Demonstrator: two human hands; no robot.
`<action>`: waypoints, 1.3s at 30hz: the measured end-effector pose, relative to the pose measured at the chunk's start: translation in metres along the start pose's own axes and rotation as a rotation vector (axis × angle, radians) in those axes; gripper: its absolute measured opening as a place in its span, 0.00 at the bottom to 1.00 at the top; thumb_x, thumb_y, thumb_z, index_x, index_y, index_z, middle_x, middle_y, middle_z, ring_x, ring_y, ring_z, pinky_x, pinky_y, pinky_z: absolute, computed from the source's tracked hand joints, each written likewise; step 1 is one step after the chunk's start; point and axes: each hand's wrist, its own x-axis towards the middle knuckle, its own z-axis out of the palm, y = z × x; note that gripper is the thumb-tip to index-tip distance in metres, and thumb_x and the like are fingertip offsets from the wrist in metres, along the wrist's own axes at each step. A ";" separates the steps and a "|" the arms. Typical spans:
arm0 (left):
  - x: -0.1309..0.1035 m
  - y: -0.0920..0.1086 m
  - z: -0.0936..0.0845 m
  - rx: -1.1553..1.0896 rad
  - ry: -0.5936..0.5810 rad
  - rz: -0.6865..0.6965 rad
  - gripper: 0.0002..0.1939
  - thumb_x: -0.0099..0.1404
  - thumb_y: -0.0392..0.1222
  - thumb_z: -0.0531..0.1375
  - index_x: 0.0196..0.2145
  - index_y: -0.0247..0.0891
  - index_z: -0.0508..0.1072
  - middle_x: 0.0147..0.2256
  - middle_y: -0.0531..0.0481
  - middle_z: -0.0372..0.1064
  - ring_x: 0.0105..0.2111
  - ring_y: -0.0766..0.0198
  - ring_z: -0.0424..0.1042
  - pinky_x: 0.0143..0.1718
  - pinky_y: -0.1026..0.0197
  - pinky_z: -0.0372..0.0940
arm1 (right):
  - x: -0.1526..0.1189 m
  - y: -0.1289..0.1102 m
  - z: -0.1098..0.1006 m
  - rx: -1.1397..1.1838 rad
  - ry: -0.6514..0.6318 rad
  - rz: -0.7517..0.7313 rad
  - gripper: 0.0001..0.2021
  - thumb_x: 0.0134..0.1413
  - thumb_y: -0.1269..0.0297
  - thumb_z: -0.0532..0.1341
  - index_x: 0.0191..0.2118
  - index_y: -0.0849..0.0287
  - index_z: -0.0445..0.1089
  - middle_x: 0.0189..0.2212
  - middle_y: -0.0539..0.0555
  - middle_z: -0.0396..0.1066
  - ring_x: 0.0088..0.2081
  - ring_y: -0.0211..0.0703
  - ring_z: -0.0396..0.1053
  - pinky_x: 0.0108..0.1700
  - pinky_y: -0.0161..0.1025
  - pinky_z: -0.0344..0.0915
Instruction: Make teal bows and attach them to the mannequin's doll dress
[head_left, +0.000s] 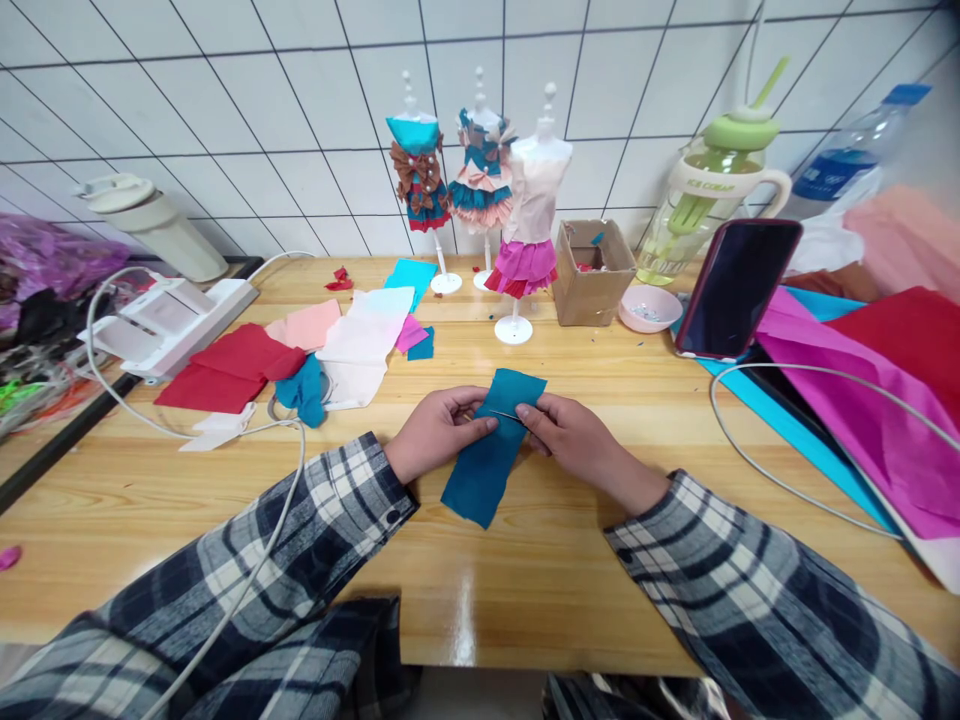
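Note:
A strip of teal fabric [480, 475] is held above the wooden table, slanting from upper right to lower left. My left hand [444, 425] pinches its left edge, thumb on top and fingers underneath. At the right edge, my right hand [574, 432] is closed with thumb and finger on a thin needle [504, 413], which lies across the cloth and points toward my left thumb. Fingers of the right hand are partly hidden behind the strip. Any thread is too fine to make out.
Behind stand dressed mini mannequins [536, 190], a cardboard box [595, 275] and a pink bowl [649, 308]. A propped phone [739, 285] and coloured fabric sheets [855, 400] lie right. Red cloth [232, 368] and scraps lie left; a white cable [281, 500] crosses my left sleeve.

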 end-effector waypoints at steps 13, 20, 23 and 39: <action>0.001 -0.001 0.000 0.012 0.038 0.000 0.24 0.54 0.45 0.66 0.47 0.31 0.72 0.42 0.43 0.75 0.41 0.54 0.74 0.44 0.54 0.68 | -0.001 -0.001 0.000 -0.047 0.034 0.029 0.19 0.61 0.51 0.49 0.25 0.57 0.59 0.18 0.45 0.60 0.22 0.34 0.58 0.26 0.33 0.53; 0.001 -0.002 0.000 0.048 0.042 0.003 0.23 0.54 0.45 0.66 0.46 0.32 0.72 0.41 0.44 0.75 0.40 0.55 0.74 0.43 0.54 0.68 | 0.000 0.000 -0.001 -0.044 0.039 0.021 0.18 0.61 0.52 0.49 0.25 0.57 0.59 0.18 0.45 0.59 0.22 0.35 0.58 0.26 0.33 0.52; 0.001 -0.002 -0.001 0.050 0.038 0.010 0.23 0.54 0.46 0.66 0.46 0.33 0.73 0.40 0.45 0.76 0.40 0.55 0.74 0.42 0.55 0.68 | 0.000 0.000 -0.001 -0.039 0.040 0.019 0.18 0.61 0.52 0.49 0.25 0.57 0.59 0.19 0.45 0.59 0.22 0.35 0.58 0.26 0.33 0.52; 0.001 -0.005 0.000 0.042 0.042 0.004 0.25 0.55 0.46 0.66 0.48 0.33 0.71 0.41 0.44 0.75 0.41 0.54 0.74 0.41 0.54 0.69 | 0.000 0.001 -0.001 -0.034 0.043 0.037 0.18 0.61 0.50 0.49 0.26 0.57 0.59 0.19 0.45 0.60 0.22 0.35 0.58 0.26 0.33 0.52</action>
